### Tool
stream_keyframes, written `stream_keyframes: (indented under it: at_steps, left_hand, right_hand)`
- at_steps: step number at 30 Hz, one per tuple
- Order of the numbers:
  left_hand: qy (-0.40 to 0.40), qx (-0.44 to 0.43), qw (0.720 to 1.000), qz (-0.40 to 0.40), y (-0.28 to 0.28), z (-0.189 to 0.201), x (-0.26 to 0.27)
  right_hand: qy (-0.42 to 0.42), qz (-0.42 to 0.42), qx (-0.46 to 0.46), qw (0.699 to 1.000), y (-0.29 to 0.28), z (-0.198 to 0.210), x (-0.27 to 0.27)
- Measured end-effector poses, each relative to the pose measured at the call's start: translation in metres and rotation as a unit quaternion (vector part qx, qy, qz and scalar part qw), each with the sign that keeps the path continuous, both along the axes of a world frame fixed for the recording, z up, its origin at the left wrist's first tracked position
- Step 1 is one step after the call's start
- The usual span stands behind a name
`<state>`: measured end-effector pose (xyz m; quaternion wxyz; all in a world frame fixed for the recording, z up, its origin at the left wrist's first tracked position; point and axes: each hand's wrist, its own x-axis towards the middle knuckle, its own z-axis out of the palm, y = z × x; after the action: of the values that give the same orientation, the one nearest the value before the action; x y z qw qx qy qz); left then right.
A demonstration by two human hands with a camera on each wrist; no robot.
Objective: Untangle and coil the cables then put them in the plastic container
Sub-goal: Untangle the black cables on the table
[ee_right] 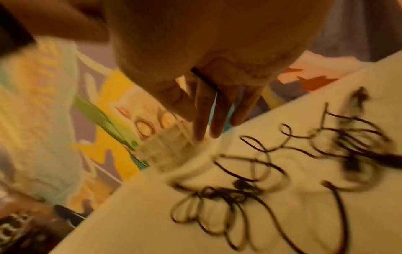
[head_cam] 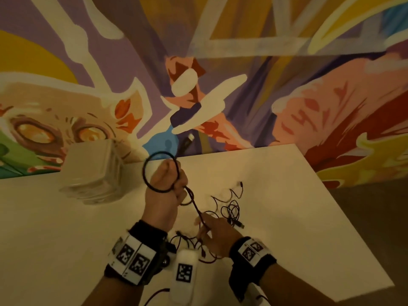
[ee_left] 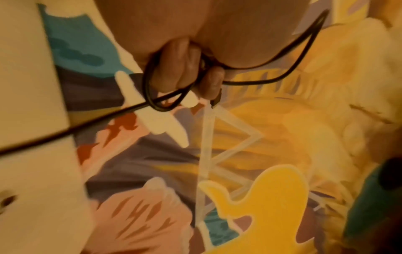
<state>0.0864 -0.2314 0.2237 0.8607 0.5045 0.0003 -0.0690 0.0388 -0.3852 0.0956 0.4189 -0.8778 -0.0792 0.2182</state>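
Note:
My left hand (head_cam: 167, 184) is raised over the white table (head_cam: 287, 217) and grips a black cable (head_cam: 196, 206). A round loop of it circles the hand, and a USB plug (head_cam: 187, 140) sticks up behind. In the left wrist view the curled fingers (ee_left: 180, 68) clamp the loops of the cable (ee_left: 121, 111). The strand runs down to my right hand (head_cam: 212, 233), where it passes between two nearly straight fingers (ee_right: 217, 116). A tangle of thin dark cables (head_cam: 229, 210) lies on the table beside that hand, blurred in the right wrist view (ee_right: 261, 171). The clear plastic container (head_cam: 92, 173) stands left of my left hand.
A painted mural wall rises directly behind the table. The table's right edge (head_cam: 344, 217) runs diagonally towards me, with dark floor beyond. More dark cable trails off the near edge (head_cam: 156, 292) between my wrists. The container shows blurred in the right wrist view (ee_right: 165, 149).

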Motion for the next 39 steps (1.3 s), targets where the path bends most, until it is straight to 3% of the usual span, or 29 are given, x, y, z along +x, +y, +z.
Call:
stream_keyframes:
  at_steps: [2, 5, 8, 10, 12, 15, 17, 21, 23, 26, 28, 31, 35, 37, 39]
  left_hand:
    - [-0.026, -0.033, 0.999, 0.032, 0.010, 0.016, 0.009]
    - [-0.066, 0.014, 0.993, 0.099, 0.028, 0.027, 0.020]
    - [-0.056, 0.051, 0.990, 0.115, 0.027, 0.018, 0.018]
    - [-0.042, 0.057, 0.989, 0.127, 0.019, 0.009, 0.012]
    - [-0.036, 0.061, 0.987, 0.142, 0.012, 0.004, 0.008]
    - [-0.038, 0.071, 0.980, 0.184, 0.014, 0.007, 0.011]
    - [-0.031, 0.071, 0.971, 0.227, 0.020, 0.015, 0.016]
    - [-0.037, 0.069, 0.957, 0.279, 0.032, 0.030, 0.024]
    - [-0.053, 0.070, 0.955, 0.285, 0.035, 0.034, 0.028]
    - [-0.076, 0.081, 0.949, 0.297, 0.042, 0.033, 0.035]
    - [-0.097, 0.090, 0.940, 0.313, 0.052, 0.031, 0.040]
    - [-0.110, 0.094, 0.925, 0.351, 0.075, 0.025, 0.051]
    - [-0.104, 0.192, 0.884, 0.414, 0.083, 0.011, 0.061]
    - [-0.102, 0.230, 0.877, 0.410, 0.078, 0.004, 0.061]
    - [-0.103, 0.266, 0.880, 0.380, 0.072, -0.007, 0.061]
  right_hand:
    - [0.055, -0.047, -0.025, 0.997, -0.021, -0.019, 0.002]
    - [0.085, -0.111, -0.024, 0.990, -0.046, -0.029, 0.010]
    - [0.056, -0.144, 0.095, 0.983, -0.051, -0.013, 0.028]
    - [0.103, -0.136, 0.183, 0.968, -0.049, 0.002, 0.038]
    - [0.167, -0.086, 0.201, 0.961, -0.046, 0.009, 0.042]
    - [0.175, 0.059, 0.038, 0.982, -0.042, 0.006, 0.038]
    - [0.151, 0.133, -0.106, 0.974, -0.043, -0.008, 0.033]
    - [0.161, 0.136, -0.235, 0.949, -0.054, -0.033, 0.023]
    - [0.170, 0.130, -0.243, 0.946, -0.062, -0.045, 0.018]
    - [0.212, -0.030, -0.070, 0.974, -0.070, -0.063, 0.010]
    - [0.222, -0.184, 0.022, 0.957, -0.079, -0.064, 0.009]
    - [0.243, -0.305, 0.082, 0.917, -0.093, -0.060, 0.009]
    - [0.242, -0.384, 0.100, 0.885, -0.103, -0.063, 0.017]
    - [0.246, -0.380, 0.087, 0.888, -0.101, -0.060, 0.022]
    - [0.206, -0.358, 0.073, 0.908, -0.097, -0.053, 0.025]
